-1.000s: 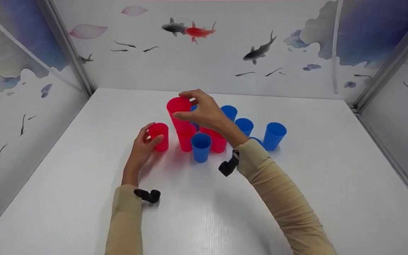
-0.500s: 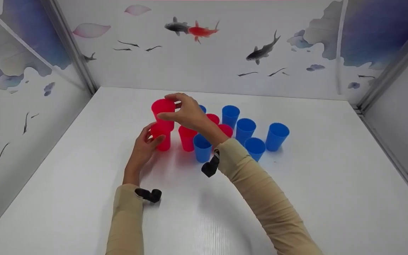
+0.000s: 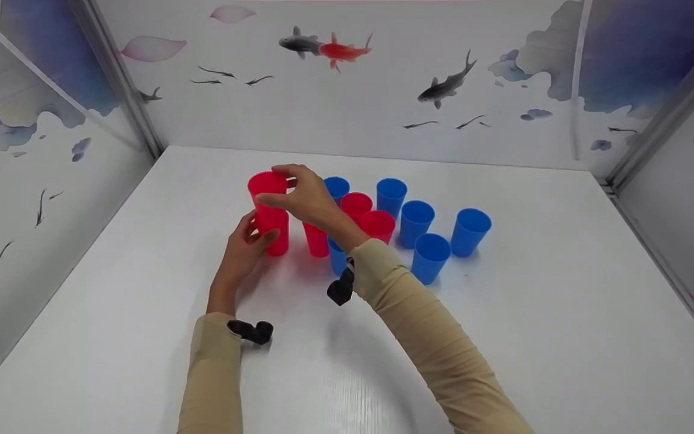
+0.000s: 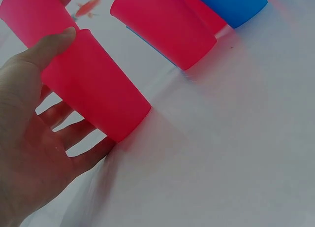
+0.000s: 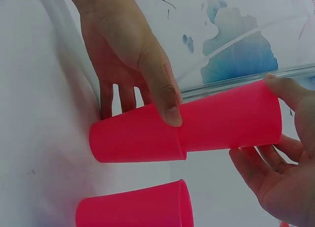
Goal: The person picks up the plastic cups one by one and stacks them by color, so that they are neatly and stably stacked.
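A red plastic cup [image 3: 279, 224] stands upright on the white table, with my left hand [image 3: 237, 256] curled round it, thumb near its rim. Above it, my right hand [image 3: 314, 200] grips a second red cup [image 5: 231, 119] between thumb and fingers near the top. The upper cup's lower end sits inside the mouth of the lower cup [image 5: 138, 138], as the right wrist view shows. Just right of this pair is another red cup [image 4: 165, 27], partly hidden by my right hand in the head view.
Two more red cups, one at the back [image 3: 356, 204] and one nearer [image 3: 378, 223], stand in the middle among several blue cups [image 3: 431, 256]. A blue cup [image 3: 337, 258] is partly covered by my right wrist. Painted panels [image 3: 347, 108] wall in the table.
My right hand has carried its red cup left from over the neighbouring red cup, then lowered it into the cup in my left hand. The left hand has stayed in place.
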`<action>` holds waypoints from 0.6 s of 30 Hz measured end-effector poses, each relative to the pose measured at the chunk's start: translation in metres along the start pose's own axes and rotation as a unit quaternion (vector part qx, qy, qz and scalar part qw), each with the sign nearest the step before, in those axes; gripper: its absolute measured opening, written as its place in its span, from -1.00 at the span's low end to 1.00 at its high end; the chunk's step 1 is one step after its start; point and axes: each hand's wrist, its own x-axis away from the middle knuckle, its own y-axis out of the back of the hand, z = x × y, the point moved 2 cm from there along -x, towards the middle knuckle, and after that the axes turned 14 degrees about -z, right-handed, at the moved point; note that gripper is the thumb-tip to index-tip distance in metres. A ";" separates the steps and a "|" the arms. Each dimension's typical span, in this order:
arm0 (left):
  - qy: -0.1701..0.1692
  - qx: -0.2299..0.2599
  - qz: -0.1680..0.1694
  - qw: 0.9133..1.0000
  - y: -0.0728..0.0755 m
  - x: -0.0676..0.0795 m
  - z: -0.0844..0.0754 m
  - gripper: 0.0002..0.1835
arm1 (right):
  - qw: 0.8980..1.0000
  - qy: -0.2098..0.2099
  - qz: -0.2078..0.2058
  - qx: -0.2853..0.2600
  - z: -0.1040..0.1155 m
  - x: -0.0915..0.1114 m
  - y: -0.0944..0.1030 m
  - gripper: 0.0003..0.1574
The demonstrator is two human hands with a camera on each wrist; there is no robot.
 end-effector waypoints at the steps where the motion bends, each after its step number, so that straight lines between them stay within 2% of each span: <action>1: -0.003 0.003 0.001 1.000 0.000 0.000 0.000 -0.03 | 1.000 -0.002 0.002 0.001 -0.001 0.000 -0.002 -0.06; 7: -0.022 0.005 -0.001 1.000 0.000 0.000 0.001 -0.13 | 1.000 -0.016 0.017 0.013 -0.009 0.004 -0.013 -0.08; 18: -0.041 0.014 -0.004 0.999 0.002 -0.002 0.004 -0.15 | 0.999 -0.034 0.018 0.030 -0.019 0.006 -0.020 -0.07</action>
